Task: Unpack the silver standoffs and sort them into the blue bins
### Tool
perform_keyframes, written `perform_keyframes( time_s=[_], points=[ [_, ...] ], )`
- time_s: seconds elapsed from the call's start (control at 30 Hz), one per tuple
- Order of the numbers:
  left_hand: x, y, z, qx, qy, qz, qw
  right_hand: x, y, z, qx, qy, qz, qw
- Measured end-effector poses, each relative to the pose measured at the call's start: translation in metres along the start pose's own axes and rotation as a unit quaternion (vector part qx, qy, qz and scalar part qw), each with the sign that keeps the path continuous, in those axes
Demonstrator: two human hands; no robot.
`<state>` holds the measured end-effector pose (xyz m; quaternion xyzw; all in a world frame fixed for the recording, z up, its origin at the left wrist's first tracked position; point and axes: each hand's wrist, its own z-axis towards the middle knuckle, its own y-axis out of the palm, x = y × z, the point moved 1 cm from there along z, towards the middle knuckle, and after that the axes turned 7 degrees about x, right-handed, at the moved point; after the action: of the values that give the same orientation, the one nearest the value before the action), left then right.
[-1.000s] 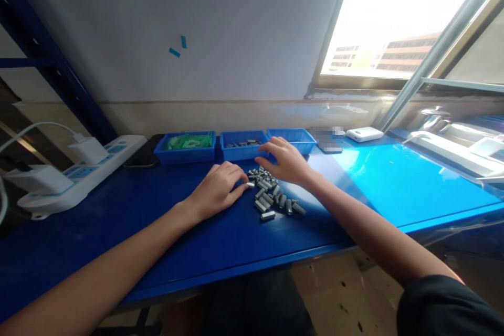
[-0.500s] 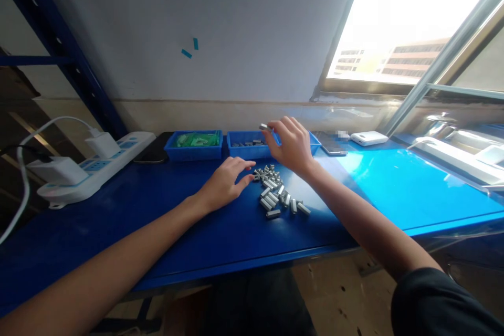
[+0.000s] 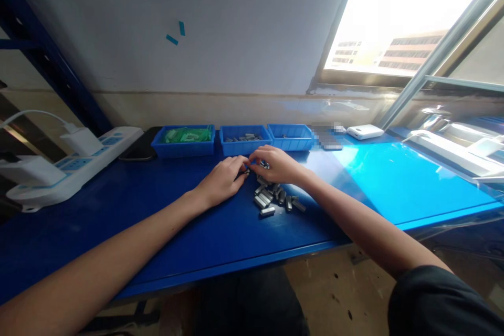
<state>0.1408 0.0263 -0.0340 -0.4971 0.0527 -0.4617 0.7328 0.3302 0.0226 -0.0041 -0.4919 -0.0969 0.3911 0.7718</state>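
Note:
My left hand (image 3: 223, 181) rests at the left side of a pile of silvery metal spacers (image 3: 264, 198) on the blue table. Its thumb and fingers pinch a small shiny metal piece, mostly hidden. My right hand (image 3: 279, 164) comes in from the other side, its bent fingertips meeting the left ones. Whether it grips the same piece or another cannot be made out. Smaller metal bits at the back of the pile are partly covered by my right hand. Behind the hands stands a blue bin (image 3: 224, 148) with more metal spacers (image 3: 246, 137) inside.
Left of it, another blue bin (image 3: 157, 149) holds green bags (image 3: 187, 135); a third bin (image 3: 307, 142) to the right holds a few small pieces. A white power strip (image 3: 82, 165), a dark phone (image 3: 139, 147) and a white device (image 3: 365, 132) lie farther out.
My right hand has come down from above the middle bin, where it held a metal spacer, to my left hand. The left fingers have closed from an open pose.

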Motion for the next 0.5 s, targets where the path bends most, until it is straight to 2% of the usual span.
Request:
perform_keyframes(
  time_s=[0.17,0.5],
  points=[
    [-0.002,-0.002,-0.001,0.001,-0.045,-0.032,0.998,-0.002,0.0,-0.002,-0.011,-0.024,0.011,1.0],
    [0.002,-0.009,-0.007,-0.04,-0.013,0.04,0.998,-0.003,0.016,0.001,-0.033,-0.008,0.007,0.999]
  ],
)
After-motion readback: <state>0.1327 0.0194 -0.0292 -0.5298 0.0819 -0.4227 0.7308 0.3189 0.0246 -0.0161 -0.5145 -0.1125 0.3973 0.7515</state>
